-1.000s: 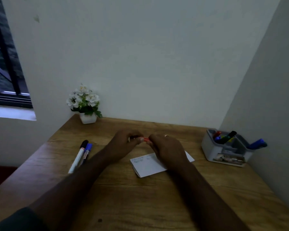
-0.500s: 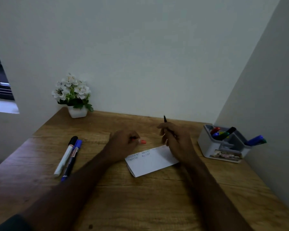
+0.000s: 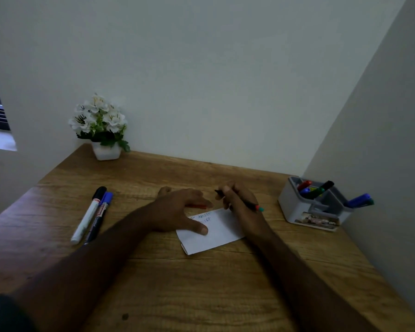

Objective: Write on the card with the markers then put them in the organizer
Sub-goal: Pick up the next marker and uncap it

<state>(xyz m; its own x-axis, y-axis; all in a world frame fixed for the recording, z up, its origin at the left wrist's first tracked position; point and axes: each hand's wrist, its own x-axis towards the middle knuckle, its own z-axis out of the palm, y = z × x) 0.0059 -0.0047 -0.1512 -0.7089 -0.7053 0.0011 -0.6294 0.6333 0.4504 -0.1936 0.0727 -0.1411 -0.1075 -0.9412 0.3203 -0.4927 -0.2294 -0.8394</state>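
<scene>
The left hand (image 3: 177, 212) now lies flat with its thumb pressing the card (image 3: 216, 232) — the red cap (image 3: 200, 206) is released at its twelve o'clock — while the right hand (image 3: 237, 200) tilts the pen (image 3: 247, 204) down.

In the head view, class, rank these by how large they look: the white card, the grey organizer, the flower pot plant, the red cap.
1. Grey organizer and flower pot plant: too alike to rank.
2. White card.
3. Red cap, partly hidden by the left hand.
</scene>
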